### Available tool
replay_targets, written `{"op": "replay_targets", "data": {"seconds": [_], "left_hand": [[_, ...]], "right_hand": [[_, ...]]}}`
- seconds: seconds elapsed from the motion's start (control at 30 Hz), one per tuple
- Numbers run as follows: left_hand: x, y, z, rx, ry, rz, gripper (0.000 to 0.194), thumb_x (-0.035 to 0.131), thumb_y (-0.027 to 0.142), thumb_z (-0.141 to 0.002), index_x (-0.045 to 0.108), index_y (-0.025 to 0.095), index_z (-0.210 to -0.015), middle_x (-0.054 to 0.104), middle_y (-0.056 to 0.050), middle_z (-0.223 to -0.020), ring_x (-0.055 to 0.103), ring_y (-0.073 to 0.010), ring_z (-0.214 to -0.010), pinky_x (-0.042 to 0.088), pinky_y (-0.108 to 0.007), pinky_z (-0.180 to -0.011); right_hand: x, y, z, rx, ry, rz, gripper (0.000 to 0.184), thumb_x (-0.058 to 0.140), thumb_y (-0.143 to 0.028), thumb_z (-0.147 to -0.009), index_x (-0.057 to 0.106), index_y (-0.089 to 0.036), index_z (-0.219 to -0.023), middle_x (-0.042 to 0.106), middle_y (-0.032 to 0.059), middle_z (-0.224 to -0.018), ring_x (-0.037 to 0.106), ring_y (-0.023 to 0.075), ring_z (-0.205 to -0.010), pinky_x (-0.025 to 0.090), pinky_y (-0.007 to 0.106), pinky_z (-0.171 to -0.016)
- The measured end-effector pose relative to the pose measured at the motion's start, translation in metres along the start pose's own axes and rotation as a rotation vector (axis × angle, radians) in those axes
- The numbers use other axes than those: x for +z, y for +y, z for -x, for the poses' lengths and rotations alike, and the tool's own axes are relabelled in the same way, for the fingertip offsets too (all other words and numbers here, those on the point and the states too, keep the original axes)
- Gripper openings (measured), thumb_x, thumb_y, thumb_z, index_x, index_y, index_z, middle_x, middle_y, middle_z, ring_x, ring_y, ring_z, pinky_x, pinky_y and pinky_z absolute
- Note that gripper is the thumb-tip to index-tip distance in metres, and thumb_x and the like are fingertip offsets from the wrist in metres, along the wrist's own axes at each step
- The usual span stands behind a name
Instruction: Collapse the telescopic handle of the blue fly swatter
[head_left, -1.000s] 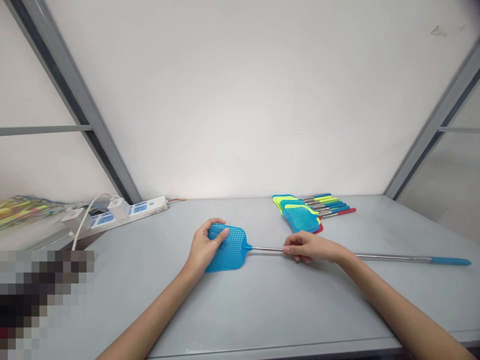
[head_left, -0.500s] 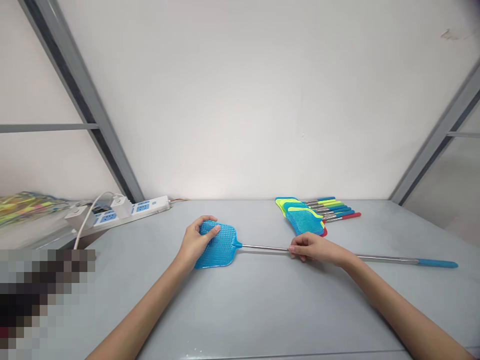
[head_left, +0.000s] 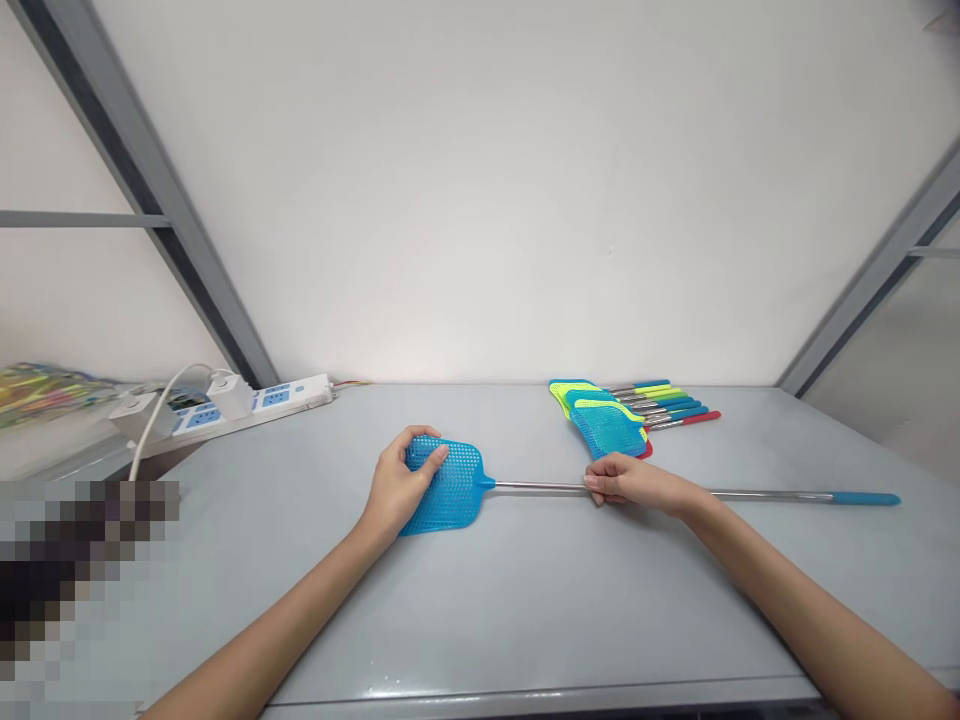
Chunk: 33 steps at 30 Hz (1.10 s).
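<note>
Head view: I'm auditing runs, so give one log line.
left hand: holds blue swatter head; right hand: grips metal shaft; behind: swatter pile

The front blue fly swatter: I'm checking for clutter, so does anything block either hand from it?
Nothing visible: the left hand grips its mesh head and the right hand holds its metal shaft. The pile of swatters lies farther back, not in between.

A swatter (head_left: 540, 486) is laid crosswise on the table (head_left: 480, 620), its head (head_left: 457, 490) to the left, its handle (head_left: 866, 498) to the right. Behind it, right of centre, other swatters (head_left: 607, 430) are piled near the wall (head_left: 450, 200). At the left rear, a power strip (head_left: 309, 391) is placed.
</note>
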<state>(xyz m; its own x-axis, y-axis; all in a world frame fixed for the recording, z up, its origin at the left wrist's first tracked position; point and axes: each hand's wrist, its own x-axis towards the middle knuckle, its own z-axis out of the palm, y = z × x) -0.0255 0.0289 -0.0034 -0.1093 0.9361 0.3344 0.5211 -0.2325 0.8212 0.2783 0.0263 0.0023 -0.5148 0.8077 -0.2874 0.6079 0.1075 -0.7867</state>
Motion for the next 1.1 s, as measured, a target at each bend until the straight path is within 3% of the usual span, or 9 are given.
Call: {"op": "replay_targets", "data": {"seconds": [0.4, 0.83, 1.1], "left_hand": [[0.006, 0.013, 0.013, 0.035, 0.009, 0.036, 0.025, 0.052, 0.04, -0.069, 0.052, 0.022, -0.086, 0.055, 0.001, -0.082, 0.051, -0.0159, -0.073, 0.04, -0.024, -0.064], [0.007, 0.021, 0.021, 0.114, 0.04, 0.032, 0.02, 0.052, 0.036, -0.071, 0.051, 0.022, -0.085, 0.053, 0.001, -0.084, 0.05, -0.0143, -0.074, 0.039, -0.022, -0.065], [0.007, 0.027, 0.032, 0.136, 0.116, 0.045, 0.02, 0.055, 0.037, -0.069, 0.05, 0.021, -0.081, 0.05, 0.002, -0.072, 0.048, -0.0119, -0.061, 0.04, -0.021, -0.053]], "right_hand": [[-0.002, -0.004, 0.004, 0.061, -0.084, -0.061, 0.042, 0.039, -0.051, -0.076, 0.046, -0.014, -0.058, 0.032, -0.0042, -0.052, 0.023, 0.0065, -0.045, 0.019, 0.022, -0.046], [-0.004, -0.007, 0.008, 0.11, -0.145, -0.159, 0.035, 0.042, -0.044, -0.076, 0.043, -0.015, -0.057, 0.03, -0.005, -0.05, 0.019, 0.0059, -0.043, 0.014, 0.022, -0.043], [-0.003, -0.006, 0.01, 0.079, -0.126, -0.116, 0.033, 0.04, -0.042, -0.077, 0.042, -0.015, -0.059, 0.03, -0.0047, -0.053, 0.019, 0.0058, -0.045, 0.015, 0.021, -0.043]]}}
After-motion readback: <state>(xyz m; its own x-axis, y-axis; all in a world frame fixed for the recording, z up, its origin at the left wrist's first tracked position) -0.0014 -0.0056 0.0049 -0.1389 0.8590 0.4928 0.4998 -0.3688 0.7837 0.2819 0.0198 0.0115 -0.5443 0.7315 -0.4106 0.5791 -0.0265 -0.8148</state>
